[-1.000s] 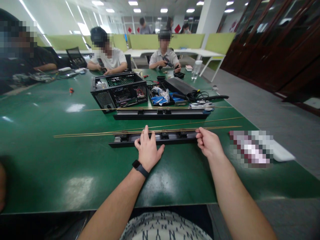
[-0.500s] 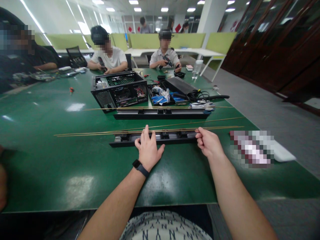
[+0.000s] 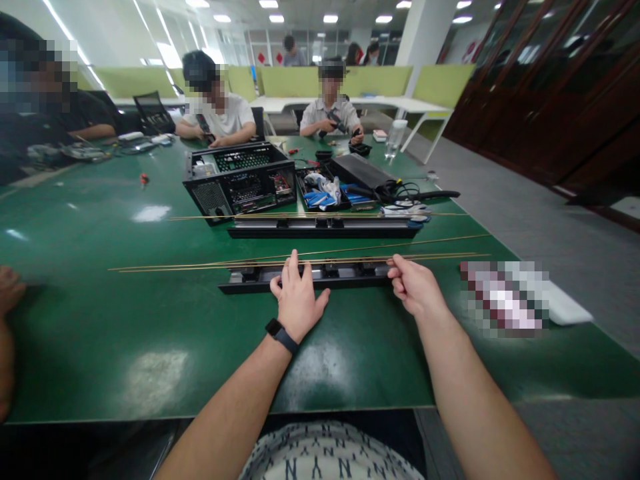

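Observation:
In front of me lies a black rail [image 3: 330, 283] with a grey inner face and several black blocks. Thin golden rods [image 3: 170, 269] run along its far side and stick out past both ends. My left hand [image 3: 296, 290], a dark watch at its wrist, rests over the rail's left half with fingers spread, fingertips on the rods. At the rail's right end my right hand [image 3: 415, 283] is closed in a pinch at a thin golden rod. The exact contact is partly hidden by its fingers. Farther back, a second black rail [image 3: 323, 233] has similar rods along it.
Behind the rails stand an open black computer case [image 3: 240, 180] and a tray of blue-white gloves [image 3: 323, 192]. Black cables [image 3: 400, 193] lie to their right. A blurred-out object [image 3: 500, 297] sits right. Another person's hand [image 3: 9, 290] is at the left edge; people sit opposite.
My right hand has shifted very slightly left, still pinched. My left hand has stayed put. Another person's hand has come farther into view at the left edge.

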The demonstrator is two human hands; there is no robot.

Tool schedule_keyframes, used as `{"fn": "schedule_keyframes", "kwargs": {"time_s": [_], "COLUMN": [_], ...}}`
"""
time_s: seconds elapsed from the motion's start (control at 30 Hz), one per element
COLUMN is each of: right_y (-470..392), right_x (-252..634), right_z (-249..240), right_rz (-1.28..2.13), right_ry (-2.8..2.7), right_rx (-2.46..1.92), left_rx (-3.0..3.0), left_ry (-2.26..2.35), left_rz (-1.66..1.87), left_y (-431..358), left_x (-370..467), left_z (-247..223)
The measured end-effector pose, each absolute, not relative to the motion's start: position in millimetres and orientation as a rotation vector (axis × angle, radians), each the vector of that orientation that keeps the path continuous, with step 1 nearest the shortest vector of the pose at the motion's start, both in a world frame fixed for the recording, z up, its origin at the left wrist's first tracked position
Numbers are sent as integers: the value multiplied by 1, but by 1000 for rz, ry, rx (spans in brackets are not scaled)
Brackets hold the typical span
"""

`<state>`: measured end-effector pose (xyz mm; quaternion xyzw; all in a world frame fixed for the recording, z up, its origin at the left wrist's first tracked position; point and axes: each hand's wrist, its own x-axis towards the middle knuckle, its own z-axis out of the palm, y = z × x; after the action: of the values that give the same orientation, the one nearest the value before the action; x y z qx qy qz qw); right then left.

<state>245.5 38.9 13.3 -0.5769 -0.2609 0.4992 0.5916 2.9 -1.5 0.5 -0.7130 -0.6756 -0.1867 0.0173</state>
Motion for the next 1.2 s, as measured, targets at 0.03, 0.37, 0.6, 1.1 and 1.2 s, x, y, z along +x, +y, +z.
{"fn": "schedule_keyframes", "kwargs": {"time_s": [0.03, 0.37, 0.6, 1.1, 1.2], "right_y": [39, 40, 41, 39, 40], "right_x": [245, 249, 249, 247, 250], "right_z": [13, 14, 14, 14, 13], "right_rz": [1162, 1125, 1138, 1139, 1109], "right_ry": [-607, -542, -541, -586, -554], "right_rx": [-1341, -1329, -1335, -1328, -1335], "left_rx": [-2214, -2208, -2219, -2213, -2215], "left_ry": [-2099, -2099, -2110, -2100, -2097], "left_rz": [-578, -568, -571, -573, -572], "left_y": [-1, -1, -1, -1, -1], "left_x": [3, 3, 3, 2, 2], "left_z": [0, 0, 2, 0, 0]}}
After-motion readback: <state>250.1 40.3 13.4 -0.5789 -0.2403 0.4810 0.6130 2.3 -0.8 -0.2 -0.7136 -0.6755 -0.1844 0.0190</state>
